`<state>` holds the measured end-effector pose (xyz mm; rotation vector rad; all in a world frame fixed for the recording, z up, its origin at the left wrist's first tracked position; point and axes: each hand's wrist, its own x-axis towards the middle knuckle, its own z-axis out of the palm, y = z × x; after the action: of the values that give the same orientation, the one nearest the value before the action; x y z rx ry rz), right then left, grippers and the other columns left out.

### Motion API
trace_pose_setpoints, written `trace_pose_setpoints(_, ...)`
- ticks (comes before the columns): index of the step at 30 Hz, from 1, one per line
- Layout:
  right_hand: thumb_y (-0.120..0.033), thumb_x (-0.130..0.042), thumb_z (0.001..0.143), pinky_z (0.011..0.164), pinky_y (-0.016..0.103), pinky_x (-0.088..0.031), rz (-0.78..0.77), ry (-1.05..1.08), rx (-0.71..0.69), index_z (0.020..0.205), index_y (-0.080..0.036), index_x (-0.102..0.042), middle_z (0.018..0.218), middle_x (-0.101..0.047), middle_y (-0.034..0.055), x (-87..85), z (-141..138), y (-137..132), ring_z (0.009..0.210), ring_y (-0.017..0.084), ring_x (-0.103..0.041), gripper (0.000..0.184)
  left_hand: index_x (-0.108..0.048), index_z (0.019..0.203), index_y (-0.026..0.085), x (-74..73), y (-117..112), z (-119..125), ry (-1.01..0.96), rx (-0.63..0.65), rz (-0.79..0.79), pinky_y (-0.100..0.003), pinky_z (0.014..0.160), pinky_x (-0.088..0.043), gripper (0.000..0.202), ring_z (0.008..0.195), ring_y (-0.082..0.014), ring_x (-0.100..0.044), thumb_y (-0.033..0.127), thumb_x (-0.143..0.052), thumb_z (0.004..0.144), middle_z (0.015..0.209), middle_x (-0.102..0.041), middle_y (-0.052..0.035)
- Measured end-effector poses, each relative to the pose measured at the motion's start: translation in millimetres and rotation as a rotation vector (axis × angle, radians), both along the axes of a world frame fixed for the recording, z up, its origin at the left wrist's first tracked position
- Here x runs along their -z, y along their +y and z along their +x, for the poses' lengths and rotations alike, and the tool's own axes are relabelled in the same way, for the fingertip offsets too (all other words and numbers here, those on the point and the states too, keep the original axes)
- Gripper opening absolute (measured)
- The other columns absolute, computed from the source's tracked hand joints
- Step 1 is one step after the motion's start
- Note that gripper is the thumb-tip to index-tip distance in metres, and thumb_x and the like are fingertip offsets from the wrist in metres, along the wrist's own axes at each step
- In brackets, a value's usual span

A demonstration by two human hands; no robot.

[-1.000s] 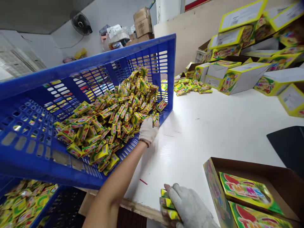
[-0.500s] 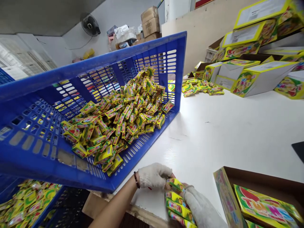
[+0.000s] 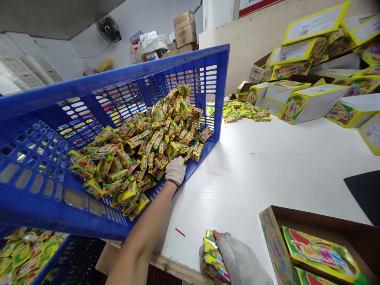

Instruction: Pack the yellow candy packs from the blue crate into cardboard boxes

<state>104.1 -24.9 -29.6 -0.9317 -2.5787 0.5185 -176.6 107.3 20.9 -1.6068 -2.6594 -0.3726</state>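
My left hand (image 3: 175, 171), in a white glove with bare fingertips, reaches over the front edge of the blue crate (image 3: 221, 95). It touches the heap of small yellow-green candy boxes (image 3: 151, 142); its fingertips are hidden against them. At the table's front edge my right hand (image 3: 242, 259), gloved alike, is closed around a row of the same small candy boxes (image 3: 212, 255). To the right of it stands an open carton (image 3: 271, 233) with printed "Twins" boxes (image 3: 323, 251) inside.
Printed display cartons (image 3: 314, 99) are piled at the back right, beside loose candy boxes (image 3: 246, 111). A dark flat piece (image 3: 363, 194) lies at the right edge. A red strip (image 3: 180, 232) is on the white table (image 3: 237, 178). Lower left, another crate holds more boxes (image 3: 26, 253).
My left hand has left the row of candy boxes and moved up and forward into the crate. My right hand stays by the table edge with the row. The view has shifted slightly right.
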Motion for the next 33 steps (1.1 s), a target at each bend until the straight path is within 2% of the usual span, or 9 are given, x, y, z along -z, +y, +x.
trace_pose_setpoints(5,-0.014,-0.058,0.061,0.091,0.043,-0.053,-0.257,-0.100,0.076,0.127,-0.017,-0.064,0.113,-0.070,0.0140,-17.6,-7.7,7.2,0.101,0.032,-0.066,0.066,-0.066,0.100,0.020,12.3,-80.4,26.7,0.051,0.086,0.087,-0.035,0.096,-0.049,0.017,0.105,-0.0238,-0.064,0.019,-0.052,0.090,0.105,-0.069,-0.0102)
trace_pose_setpoints(10,-0.033,-0.054,0.083,0.076,0.032,-0.055,-0.730,0.026,0.122,0.109,-0.020,-0.066,0.093,-0.075,0.0061,-35.8,-15.6,19.5,0.083,0.022,-0.069,0.031,-0.065,0.122,0.023,26.6,-153.8,60.9,-0.096,0.320,0.671,-0.033,0.096,-0.056,0.037,0.108,-0.0203,-0.067,0.013,-0.054,0.088,0.116,-0.071,-0.0084)
trace_pose_setpoints(12,-0.039,-0.054,0.084,0.076,0.035,-0.055,-0.744,-0.005,0.176,0.106,-0.019,-0.066,0.092,-0.075,0.0078,-32.5,-18.2,21.1,0.082,0.024,-0.069,0.032,-0.063,0.129,0.026,26.4,-168.2,70.6,-0.182,0.296,0.757,-0.033,0.096,-0.057,0.043,0.111,-0.0202,-0.068,0.011,-0.056,0.089,0.121,-0.071,-0.0078)
trace_pose_setpoints(18,-0.042,-0.059,0.083,0.107,0.058,-0.043,-0.254,0.360,0.347,0.131,-0.013,-0.056,0.132,-0.062,0.0207,-20.6,-10.2,17.0,0.126,0.037,-0.056,0.056,-0.054,0.141,0.031,31.1,-188.6,92.0,-0.296,0.464,0.854,-0.035,0.104,-0.054,0.063,0.128,-0.0211,-0.059,-0.001,-0.056,0.087,0.141,-0.060,-0.0097)
trace_pose_setpoints(22,-0.054,-0.049,0.092,0.085,0.044,-0.060,-0.603,0.673,0.359,0.138,-0.018,-0.047,0.112,-0.071,0.0137,-46.1,3.4,17.4,0.100,0.028,-0.070,0.058,-0.057,0.138,0.034,36.6,-197.2,103.4,-0.527,0.575,0.843,-0.039,0.109,-0.050,0.059,0.129,-0.0228,-0.059,0.002,-0.055,0.088,0.142,-0.059,-0.0092)
trace_pose_setpoints(25,-0.062,-0.063,0.083,0.065,0.035,-0.062,-0.964,0.812,0.392,0.126,-0.021,-0.050,0.094,-0.071,0.0078,-67.2,6.5,17.7,0.078,0.024,-0.072,0.061,-0.057,0.138,0.036,25.1,-199.4,118.7,-0.699,0.574,0.818,-0.044,0.111,-0.047,0.053,0.135,-0.0278,-0.052,0.016,-0.063,0.089,0.149,-0.052,-0.0095)
trace_pose_setpoints(28,-0.063,-0.070,0.076,0.056,0.031,-0.059,-1.202,0.930,0.411,0.110,-0.022,-0.051,0.094,-0.070,0.0065,-78.2,2.7,10.4,0.071,0.022,-0.070,0.056,-0.033,0.154,0.034,5.3,-196.7,144.5,-1.098,0.511,0.777,-0.049,0.110,-0.046,0.083,0.140,-0.0356,-0.044,0.048,-0.074,0.083,0.162,-0.029,-0.0146)
trace_pose_setpoints(30,-0.061,-0.070,0.077,0.058,0.031,-0.060,-1.239,0.895,0.340,0.105,-0.022,-0.052,0.093,-0.070,0.0063,-80.5,-0.3,1.7,0.073,0.022,-0.070,0.052,-0.025,0.155,0.039,-5.6,-192.2,163.3,-1.507,0.412,0.749,-0.049,0.104,-0.051,0.102,0.131,-0.0352,-0.054,0.064,-0.077,0.071,0.161,-0.031,-0.0144)
trace_pose_setpoints(33,-0.058,-0.067,0.081,0.064,0.030,-0.061,-1.024,0.748,0.213,0.104,-0.022,-0.057,0.092,-0.071,0.0071,-79.3,2.3,-8.9,0.081,0.022,-0.071,0.044,-0.036,0.149,0.035,-15.6,-184.1,181.1,-1.824,0.156,0.814,-0.044,0.092,-0.056,0.101,0.103,-0.0290,-0.068,0.074,-0.075,0.064,0.125,-0.065,-0.0122)
